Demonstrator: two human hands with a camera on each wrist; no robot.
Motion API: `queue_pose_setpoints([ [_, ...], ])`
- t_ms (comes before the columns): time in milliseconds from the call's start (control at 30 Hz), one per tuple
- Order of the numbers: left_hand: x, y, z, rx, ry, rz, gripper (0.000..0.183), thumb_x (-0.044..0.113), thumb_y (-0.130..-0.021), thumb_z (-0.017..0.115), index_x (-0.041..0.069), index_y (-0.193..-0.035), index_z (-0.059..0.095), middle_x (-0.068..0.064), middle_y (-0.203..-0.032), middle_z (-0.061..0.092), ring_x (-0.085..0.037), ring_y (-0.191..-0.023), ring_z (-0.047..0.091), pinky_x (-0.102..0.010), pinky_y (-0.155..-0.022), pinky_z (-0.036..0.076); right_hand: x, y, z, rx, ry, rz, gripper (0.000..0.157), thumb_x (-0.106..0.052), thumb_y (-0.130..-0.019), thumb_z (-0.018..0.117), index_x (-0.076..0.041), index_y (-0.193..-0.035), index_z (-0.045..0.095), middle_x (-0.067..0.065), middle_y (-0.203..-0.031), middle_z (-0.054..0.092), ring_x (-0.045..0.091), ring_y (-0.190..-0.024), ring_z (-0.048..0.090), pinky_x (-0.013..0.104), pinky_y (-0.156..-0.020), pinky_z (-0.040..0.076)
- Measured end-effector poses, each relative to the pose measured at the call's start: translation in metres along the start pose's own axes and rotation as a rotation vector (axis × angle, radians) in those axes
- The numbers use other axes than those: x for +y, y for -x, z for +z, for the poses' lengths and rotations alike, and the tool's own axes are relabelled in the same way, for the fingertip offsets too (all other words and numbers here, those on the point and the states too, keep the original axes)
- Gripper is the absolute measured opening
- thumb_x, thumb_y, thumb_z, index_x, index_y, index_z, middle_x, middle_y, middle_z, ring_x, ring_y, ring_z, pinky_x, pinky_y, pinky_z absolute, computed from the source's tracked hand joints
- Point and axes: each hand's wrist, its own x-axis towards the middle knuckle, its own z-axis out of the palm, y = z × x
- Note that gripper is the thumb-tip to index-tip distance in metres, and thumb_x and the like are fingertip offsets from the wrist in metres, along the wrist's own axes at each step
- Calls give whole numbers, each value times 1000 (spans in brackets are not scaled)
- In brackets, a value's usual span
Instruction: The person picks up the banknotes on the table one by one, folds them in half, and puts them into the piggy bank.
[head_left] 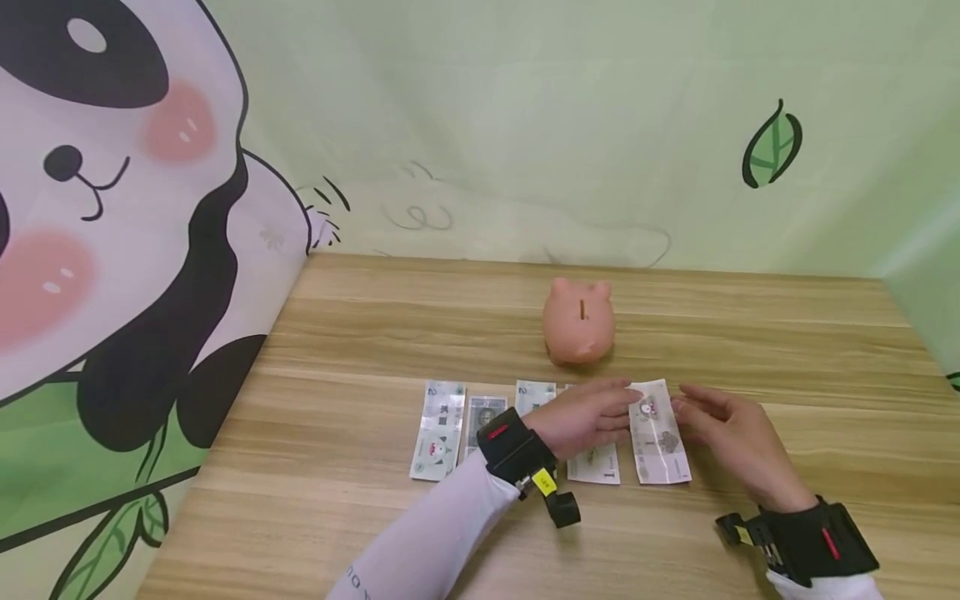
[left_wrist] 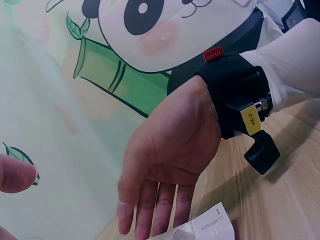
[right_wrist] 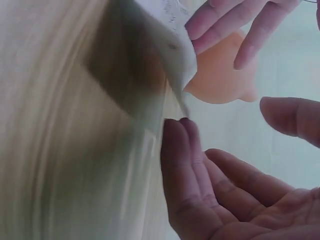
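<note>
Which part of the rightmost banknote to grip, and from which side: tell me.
Probably pinch the rightmost banknote by its right long edge, coming from the right: the right wrist view shows part of this thin sheet raised off the table, its shadow beneath. The left hand is at its left edge.

Piggy bank (head_left: 579,332), banknotes (head_left: 439,429) on wooden table (head_left: 360,333)

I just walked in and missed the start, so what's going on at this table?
A person's left hand and right hand are at opposite edges of a paper note, the rightmost in a row. Whether the right hand touches it is hard to tell. Four more notes lie to its left on the wooden table, some partly hidden by the left arm. A pink piggy bank stands beyond the row.
</note>
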Motion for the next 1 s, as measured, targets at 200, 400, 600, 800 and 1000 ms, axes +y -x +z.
queue_pose_setpoints([
  [200,7,4,-2,-18,-1,38,64,20,-110,43,-3,-163,16,-31,-166,25,-49,-153,28,-54,-127,28,-1,-3,-3,34,-57,-44,54,-12,-104,60,13,-149,43,34,-142,57,-10,-96,66,20,-82,61],
  [400,19,11,-7,-40,-3,101,59,20,-112,35,-4,-162,16,-33,-166,23,-49,-153,29,-54,-127,27,-10,-10,-2,76,-48,-38,55,-18,-101,67,6,-147,51,30,-141,60,-10,-93,67,20,-81,61],
  [600,32,17,-16,-7,-2,154,58,16,-110,41,-5,-160,22,-35,-161,33,-43,-152,36,-51,-125,33,-28,-20,5,137,-45,-45,55,-20,-98,71,5,-145,54,24,-128,70,-9,-90,66,18,-78,61],
  [800,45,23,-35,65,-32,236,60,15,-108,46,-2,-160,23,-29,-160,39,-40,-150,40,-47,-125,36,-50,-36,16,145,-146,-63,53,-18,-98,73,4,-143,56,-14,-96,73,-5,-87,68,18,-76,61],
  [1000,52,26,-53,149,-187,289,57,15,-106,56,-2,-156,37,-23,-155,50,-36,-138,57,-41,-116,47,-76,-50,29,129,-237,-83,51,-19,-97,74,1,-141,59,-17,-95,73,-1,-90,69,18,-79,61],
])
